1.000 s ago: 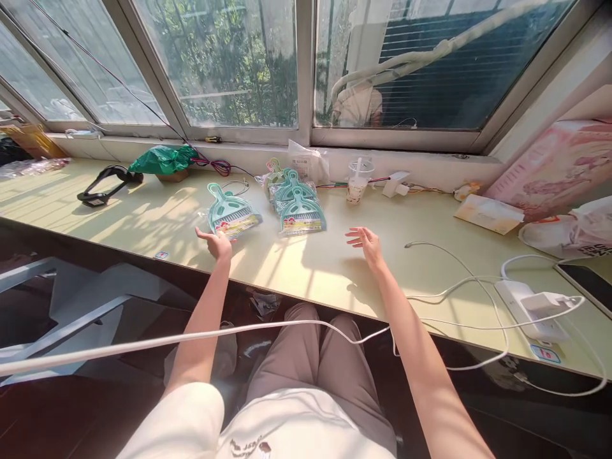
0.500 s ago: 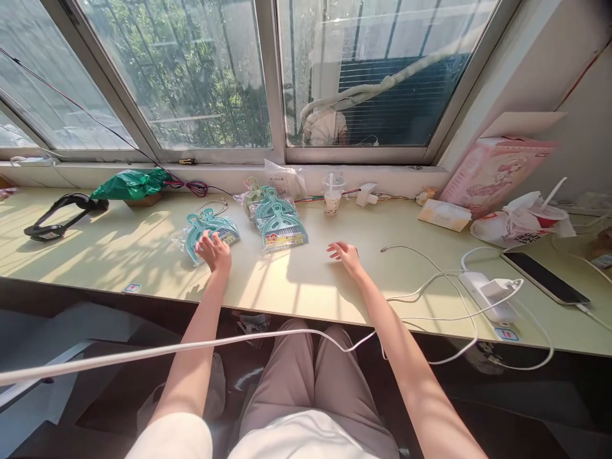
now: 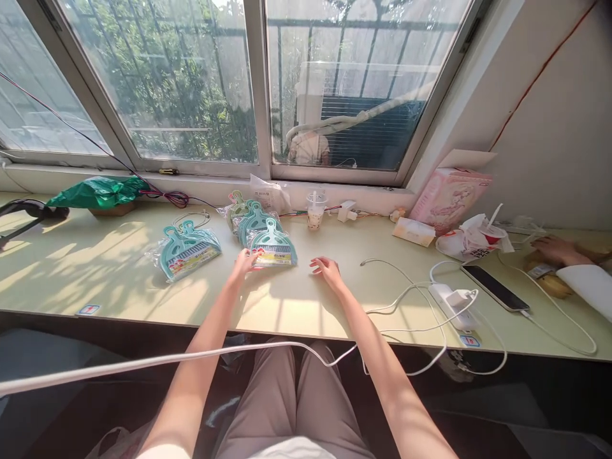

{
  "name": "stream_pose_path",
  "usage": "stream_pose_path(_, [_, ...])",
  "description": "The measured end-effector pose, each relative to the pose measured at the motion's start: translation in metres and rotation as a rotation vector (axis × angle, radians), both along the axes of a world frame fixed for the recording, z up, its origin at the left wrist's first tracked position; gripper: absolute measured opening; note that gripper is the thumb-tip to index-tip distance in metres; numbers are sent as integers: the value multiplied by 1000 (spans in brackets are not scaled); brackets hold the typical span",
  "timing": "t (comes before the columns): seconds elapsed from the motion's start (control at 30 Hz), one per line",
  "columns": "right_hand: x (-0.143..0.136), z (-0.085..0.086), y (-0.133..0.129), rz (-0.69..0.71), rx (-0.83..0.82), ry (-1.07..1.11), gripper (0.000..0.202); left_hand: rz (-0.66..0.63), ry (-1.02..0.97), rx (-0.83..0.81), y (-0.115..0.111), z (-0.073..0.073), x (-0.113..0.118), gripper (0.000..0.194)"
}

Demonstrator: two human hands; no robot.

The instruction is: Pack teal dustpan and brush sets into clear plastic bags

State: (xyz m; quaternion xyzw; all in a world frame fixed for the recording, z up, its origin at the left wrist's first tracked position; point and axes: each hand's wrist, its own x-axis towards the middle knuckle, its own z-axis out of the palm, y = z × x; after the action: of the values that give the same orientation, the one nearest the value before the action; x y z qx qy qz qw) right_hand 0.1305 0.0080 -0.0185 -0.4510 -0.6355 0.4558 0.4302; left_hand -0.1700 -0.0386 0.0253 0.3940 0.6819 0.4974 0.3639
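My left hand [image 3: 245, 262] pinches the lower left corner of a teal dustpan and brush set [image 3: 275, 247] in clear plastic wrap with a yellow label. This set lies foremost in a small overlapping pile of similar sets [image 3: 253, 217]. To the left, a separate pair of teal dustpan and brush sets [image 3: 189, 248] rests on the table. My right hand [image 3: 326, 269] hovers just right of the held set, fingers loosely bent and apart, holding nothing.
Behind the hands stands a plastic cup with a straw [image 3: 316, 210]. White cables, a power strip [image 3: 452, 306] and a phone [image 3: 495, 288] occupy the right side. Another person's hand [image 3: 557, 250] is at the far right. A green bag [image 3: 98, 191] sits at back left.
My left hand has left the separate pair and moved right to the pile's front set, which has shifted slightly right. The view has turned rightward, bringing another person's hand into sight.
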Motion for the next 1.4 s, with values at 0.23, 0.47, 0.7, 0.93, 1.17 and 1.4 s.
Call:
stream_pose_path(0.23, [2,5,-14,-417,596,-209,37,-278,-591,56,10,-1,56,38])
stream_pose_path(0.47, [10,3,-6,-273,586,-407,26,-369,-635,130,53,-23,126,49])
stream_pose_path(0.7, [-5,-10,17,-189,58,27,36,-318,-771,161,61,-40,116,49])
stream_pose_path(0.93, [5,4,14,-225,-129,366,34,-600,-650,192,46,-27,116,55])
stream_pose_path(1.17, [7,7,9,-320,-130,247,37,-564,-600,209,41,-26,115,66])
stream_pose_path(1.4, [6,5,10,-263,-109,399,38,-568,-642,174,43,-35,108,81])
